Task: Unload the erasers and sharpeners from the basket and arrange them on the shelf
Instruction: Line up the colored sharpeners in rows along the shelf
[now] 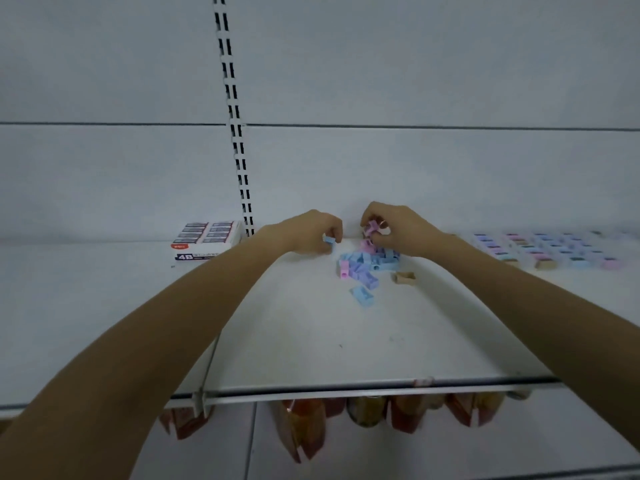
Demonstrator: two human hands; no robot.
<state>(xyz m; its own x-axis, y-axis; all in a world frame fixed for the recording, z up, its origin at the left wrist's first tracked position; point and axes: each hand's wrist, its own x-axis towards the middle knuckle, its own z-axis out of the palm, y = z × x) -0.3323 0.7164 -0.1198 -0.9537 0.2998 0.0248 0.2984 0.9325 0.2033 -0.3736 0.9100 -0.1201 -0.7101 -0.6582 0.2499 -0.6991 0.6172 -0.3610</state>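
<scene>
A loose pile of small pastel sharpeners (363,266), blue, pink and purple, lies near the back of the white shelf (294,334). My left hand (311,235) pinches one blue sharpener (328,239) just left of the pile. My right hand (391,228) hovers over the pile's back edge and grips several pink sharpeners (372,227). A tan sharpener (403,277) lies apart on the pile's right, and one blue sharpener (362,295) lies in front. The basket is out of view.
A box of 4B erasers (206,239) stands at the back left by the slotted upright (239,133). Rows of pastel erasers or sharpeners (547,249) fill the back right. Packaged goods (304,424) hang below the shelf's front rail.
</scene>
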